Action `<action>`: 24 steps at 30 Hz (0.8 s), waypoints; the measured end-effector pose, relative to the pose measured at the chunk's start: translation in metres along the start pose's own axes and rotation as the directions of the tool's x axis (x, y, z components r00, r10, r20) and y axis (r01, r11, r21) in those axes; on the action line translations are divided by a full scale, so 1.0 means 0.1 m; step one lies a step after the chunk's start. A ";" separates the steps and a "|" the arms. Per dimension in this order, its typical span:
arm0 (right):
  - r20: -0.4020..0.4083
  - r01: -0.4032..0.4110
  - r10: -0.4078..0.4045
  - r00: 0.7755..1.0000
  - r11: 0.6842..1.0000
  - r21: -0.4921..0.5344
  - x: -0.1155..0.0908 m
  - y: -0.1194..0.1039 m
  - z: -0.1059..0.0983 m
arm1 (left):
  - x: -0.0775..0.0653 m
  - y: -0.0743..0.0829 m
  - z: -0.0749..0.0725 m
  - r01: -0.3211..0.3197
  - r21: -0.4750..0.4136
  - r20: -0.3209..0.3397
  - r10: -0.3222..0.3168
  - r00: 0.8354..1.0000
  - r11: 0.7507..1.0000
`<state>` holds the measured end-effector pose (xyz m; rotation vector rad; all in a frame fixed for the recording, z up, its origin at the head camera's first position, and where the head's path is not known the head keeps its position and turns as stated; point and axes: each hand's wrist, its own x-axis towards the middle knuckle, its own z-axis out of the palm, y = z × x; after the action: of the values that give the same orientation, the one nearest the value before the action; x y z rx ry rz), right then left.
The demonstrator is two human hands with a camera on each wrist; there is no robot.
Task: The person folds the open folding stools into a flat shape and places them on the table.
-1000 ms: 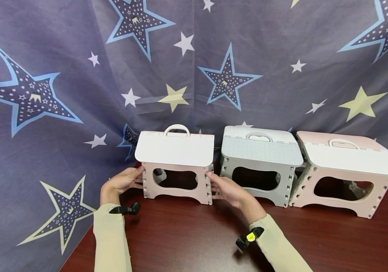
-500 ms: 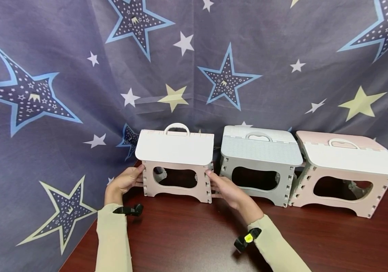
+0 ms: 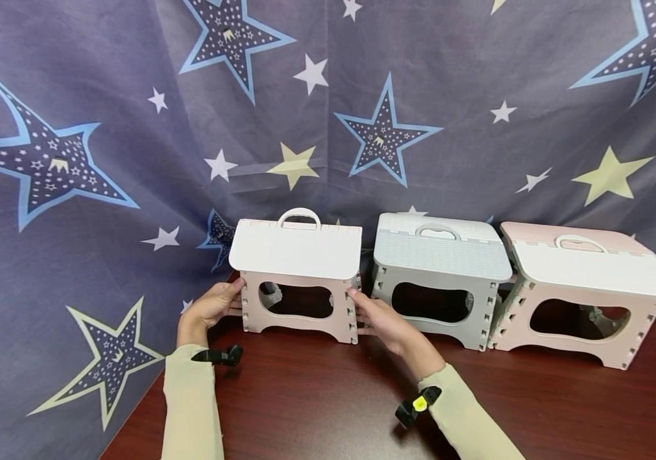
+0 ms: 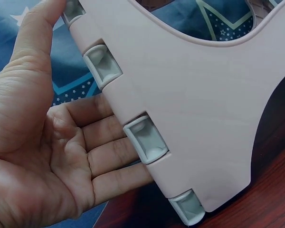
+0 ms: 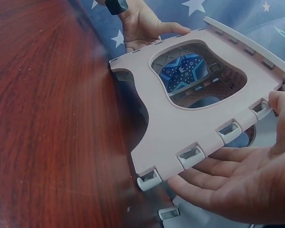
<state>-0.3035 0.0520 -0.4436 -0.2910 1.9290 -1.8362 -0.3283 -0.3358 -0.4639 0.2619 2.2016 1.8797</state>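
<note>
A pink folding step stool with a white top (image 3: pixel 296 249) stands unfolded at the left of the row, its carry handle raised. My left hand (image 3: pixel 213 305) holds its left side, thumb at the front edge, and in the left wrist view the other fingers (image 4: pixel 116 152) reach behind the hinged edge. On the opposite side my right hand (image 3: pixel 382 322) grips the stool in the same way. The right wrist view shows the pink front panel (image 5: pixel 180 137) with its oval opening, the right thumb on its edge. The fingertips behind the stool are partly hidden.
Just right of the right hand stands a grey-blue folding stool (image 3: pixel 440 252). Beyond it is another pink and white folding stool (image 3: pixel 593 268). All rest on a dark red wooden table (image 3: pixel 316 402). A star-patterned curtain (image 3: pixel 149 160) hangs close behind and left.
Between the first two frames, the held stool shifted slightly backward and the left wrist moved a little to the right. Since half a second ago, hardly anything has moved.
</note>
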 end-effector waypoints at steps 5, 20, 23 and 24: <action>0.001 -0.003 0.003 1.000 1.000 0.004 0.00 0.00 -0.01 | 0.00 0.01 0.00 0.000 -0.007 0.011 0.000 1.000 1.000; 0.035 0.006 -0.006 0.999 1.000 -0.001 -0.02 -0.01 -0.09 | -0.01 0.06 0.02 -0.028 -0.018 0.109 0.030 0.994 0.999; 0.035 0.001 -0.001 0.999 1.000 0.002 -0.01 0.01 -0.08 | -0.01 0.06 0.01 -0.024 -0.006 0.108 0.024 0.994 1.000; 0.035 -0.001 0.001 0.999 1.000 0.004 -0.01 0.01 -0.08 | -0.02 0.05 0.01 -0.025 0.000 0.110 0.025 0.994 1.000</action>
<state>-0.3067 0.0598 -0.4443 -0.3188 1.9017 -1.8219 -0.3266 -0.3348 -0.4585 0.3857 2.1362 1.8305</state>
